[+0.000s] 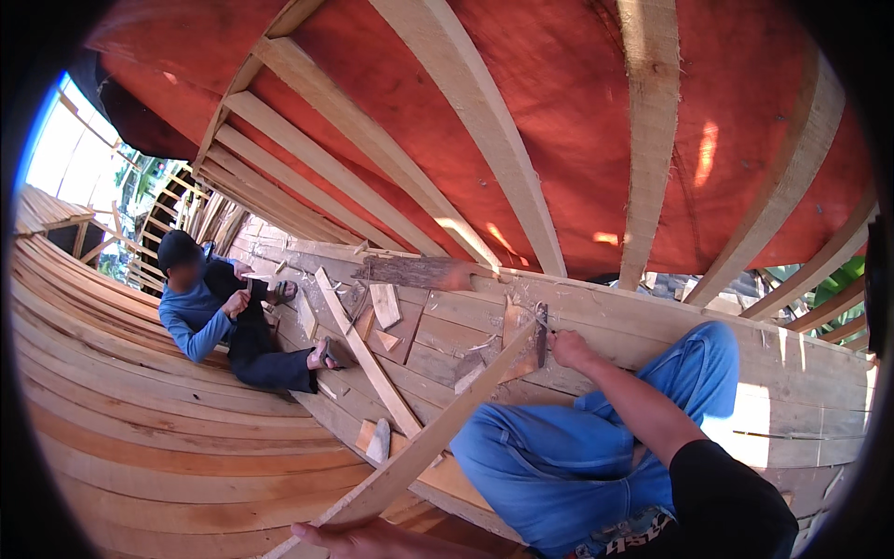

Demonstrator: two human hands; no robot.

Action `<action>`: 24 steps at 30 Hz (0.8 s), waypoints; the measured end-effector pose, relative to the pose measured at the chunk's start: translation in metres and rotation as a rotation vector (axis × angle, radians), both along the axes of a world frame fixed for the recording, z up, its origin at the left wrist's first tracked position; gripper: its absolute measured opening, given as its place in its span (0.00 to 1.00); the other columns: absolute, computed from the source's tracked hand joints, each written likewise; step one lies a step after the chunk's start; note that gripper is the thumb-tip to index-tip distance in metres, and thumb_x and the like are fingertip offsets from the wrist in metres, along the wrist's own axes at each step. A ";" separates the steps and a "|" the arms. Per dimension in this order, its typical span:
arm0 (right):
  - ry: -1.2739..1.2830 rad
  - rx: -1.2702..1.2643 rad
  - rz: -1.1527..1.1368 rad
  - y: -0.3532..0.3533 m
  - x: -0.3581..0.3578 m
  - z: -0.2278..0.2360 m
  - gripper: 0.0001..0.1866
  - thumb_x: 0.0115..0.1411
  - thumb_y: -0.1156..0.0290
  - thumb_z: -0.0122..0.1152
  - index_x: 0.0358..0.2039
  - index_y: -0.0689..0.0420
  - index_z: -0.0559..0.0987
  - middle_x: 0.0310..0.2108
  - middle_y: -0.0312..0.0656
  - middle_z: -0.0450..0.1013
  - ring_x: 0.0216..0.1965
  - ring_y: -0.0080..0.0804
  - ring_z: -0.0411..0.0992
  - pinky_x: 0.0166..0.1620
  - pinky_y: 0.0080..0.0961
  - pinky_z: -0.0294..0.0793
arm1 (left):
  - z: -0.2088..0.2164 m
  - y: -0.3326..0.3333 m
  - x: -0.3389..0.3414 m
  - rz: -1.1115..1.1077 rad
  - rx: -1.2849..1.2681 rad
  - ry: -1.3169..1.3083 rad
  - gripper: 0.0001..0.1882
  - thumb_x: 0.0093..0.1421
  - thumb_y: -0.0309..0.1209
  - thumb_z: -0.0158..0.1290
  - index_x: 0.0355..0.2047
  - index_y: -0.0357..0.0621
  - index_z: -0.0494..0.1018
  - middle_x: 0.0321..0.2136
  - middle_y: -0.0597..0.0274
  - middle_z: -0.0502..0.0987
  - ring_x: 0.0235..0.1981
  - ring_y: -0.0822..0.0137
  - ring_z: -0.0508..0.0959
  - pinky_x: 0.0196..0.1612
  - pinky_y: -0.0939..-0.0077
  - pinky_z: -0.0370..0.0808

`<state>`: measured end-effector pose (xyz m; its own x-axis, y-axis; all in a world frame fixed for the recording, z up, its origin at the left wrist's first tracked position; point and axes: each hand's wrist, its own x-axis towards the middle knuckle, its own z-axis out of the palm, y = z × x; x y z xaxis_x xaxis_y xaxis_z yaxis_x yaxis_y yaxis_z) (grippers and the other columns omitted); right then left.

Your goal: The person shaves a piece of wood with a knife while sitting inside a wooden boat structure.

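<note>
A long, pale wooden plank slants from the lower edge up to the middle of the picture, across my bent legs. My left hand holds its near end, with the thumb along one side. At its far end, my right hand is closed around a tool with a dark, narrow head; its exact kind is too small to tell. The tool's head is beside the plank's tip, above a short wooden block on the floorboards. Whether the head touches the plank, I cannot tell.
A co-worker in a blue top sits at the left. Between us lie a long batten, several offcuts, wood shavings and a grey, stone-like piece. Curved wooden ribs rise in front of a red tarp. Curved planking fills the lower left.
</note>
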<state>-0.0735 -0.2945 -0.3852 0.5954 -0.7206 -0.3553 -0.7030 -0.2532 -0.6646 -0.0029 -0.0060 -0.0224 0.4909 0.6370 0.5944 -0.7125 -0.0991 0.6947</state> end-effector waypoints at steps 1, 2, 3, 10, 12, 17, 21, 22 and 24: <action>-0.034 0.005 0.073 0.007 0.011 0.026 0.28 0.66 0.51 0.38 0.35 0.65 0.78 0.36 0.63 0.73 0.42 0.59 0.72 0.49 0.49 0.69 | 0.003 0.005 -0.002 0.008 0.011 -0.031 0.38 0.57 0.34 0.60 0.62 0.41 0.52 0.57 0.51 0.61 0.53 0.62 0.67 0.55 0.64 0.68; -0.056 0.010 0.131 0.015 0.014 0.041 0.28 0.66 0.51 0.38 0.35 0.65 0.78 0.36 0.64 0.73 0.42 0.59 0.71 0.49 0.49 0.69 | 0.004 0.009 -0.003 0.001 0.022 -0.051 0.38 0.57 0.34 0.60 0.62 0.41 0.52 0.57 0.51 0.60 0.53 0.62 0.66 0.55 0.64 0.68; -0.034 0.033 0.061 0.012 0.011 0.032 0.28 0.66 0.52 0.38 0.34 0.66 0.78 0.35 0.64 0.74 0.42 0.60 0.72 0.49 0.49 0.69 | 0.004 0.009 -0.004 -0.022 0.025 -0.064 0.38 0.57 0.34 0.60 0.62 0.41 0.52 0.57 0.51 0.60 0.53 0.62 0.66 0.55 0.64 0.68; -0.013 0.019 -0.010 0.006 0.009 0.014 0.28 0.67 0.52 0.39 0.34 0.67 0.77 0.34 0.65 0.73 0.40 0.61 0.73 0.47 0.50 0.71 | 0.002 0.004 -0.001 -0.056 0.014 -0.062 0.38 0.56 0.33 0.61 0.62 0.41 0.52 0.57 0.51 0.60 0.53 0.62 0.66 0.55 0.63 0.67; 0.006 0.041 -0.047 0.011 0.006 0.011 0.28 0.67 0.52 0.39 0.34 0.67 0.77 0.34 0.65 0.73 0.40 0.61 0.73 0.47 0.50 0.71 | 0.002 0.003 0.001 -0.028 0.021 -0.065 0.38 0.56 0.33 0.61 0.62 0.41 0.53 0.56 0.50 0.61 0.52 0.62 0.66 0.54 0.63 0.68; -0.117 -0.031 0.075 0.014 0.010 0.010 0.27 0.66 0.53 0.40 0.35 0.67 0.77 0.34 0.64 0.73 0.41 0.61 0.72 0.48 0.50 0.70 | 0.003 0.007 0.011 -0.024 0.012 -0.029 0.38 0.56 0.33 0.61 0.62 0.38 0.53 0.54 0.50 0.63 0.51 0.63 0.67 0.53 0.64 0.69; -0.041 0.042 -0.044 0.010 0.001 0.001 0.28 0.67 0.53 0.39 0.35 0.68 0.77 0.36 0.63 0.74 0.41 0.60 0.72 0.48 0.50 0.69 | 0.002 0.006 0.017 0.004 0.027 -0.038 0.38 0.56 0.33 0.61 0.61 0.36 0.54 0.53 0.51 0.64 0.49 0.63 0.69 0.52 0.66 0.70; -0.087 0.008 0.019 0.017 0.007 0.008 0.28 0.67 0.53 0.39 0.34 0.67 0.78 0.36 0.63 0.73 0.42 0.60 0.72 0.48 0.50 0.69 | 0.005 0.007 0.016 0.010 0.033 -0.041 0.38 0.56 0.33 0.61 0.61 0.36 0.54 0.53 0.51 0.65 0.49 0.63 0.69 0.52 0.66 0.70; -0.078 -0.009 0.027 0.015 0.009 0.007 0.28 0.67 0.53 0.38 0.34 0.67 0.78 0.37 0.63 0.73 0.42 0.60 0.72 0.49 0.50 0.69 | 0.009 0.005 0.012 0.008 0.037 -0.031 0.38 0.56 0.33 0.62 0.60 0.35 0.55 0.53 0.51 0.65 0.48 0.64 0.69 0.52 0.67 0.70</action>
